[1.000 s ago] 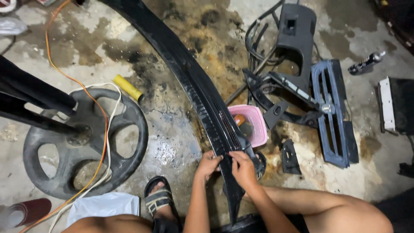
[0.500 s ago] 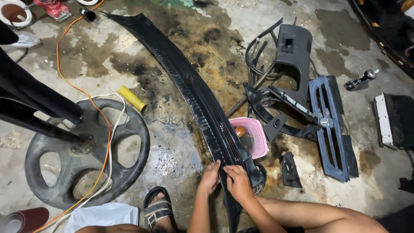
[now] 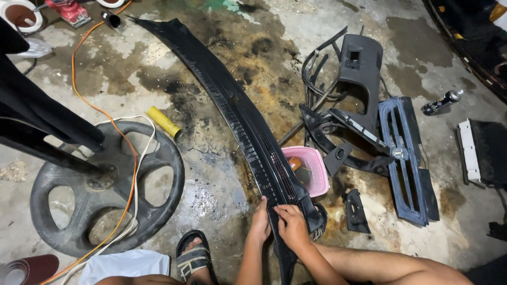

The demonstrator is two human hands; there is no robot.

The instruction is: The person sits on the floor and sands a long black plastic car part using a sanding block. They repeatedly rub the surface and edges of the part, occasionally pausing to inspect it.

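The stained concrete floor [image 3: 222, 174] has bare room from 6 to 9 o'clock of the hands, between the long black plastic panel [image 3: 232, 105] and the round black wheel-shaped base [image 3: 105, 190] at 9 o'clock. The panel runs from 11 o'clock, far off, down to the person's lap, ribbed and slotted, curving gently. At 2 o'clock lie black trim parts [image 3: 364, 100] and a grille [image 3: 406, 158]; a pink tub [image 3: 311, 169] touches the panel's right edge, hemming that side. An orange cord [image 3: 105, 113] crosses the base. The left hand [image 3: 260, 224] grips the panel's left edge, fingers closed on it; the right hand [image 3: 292, 227] presses on top, fingers curled.
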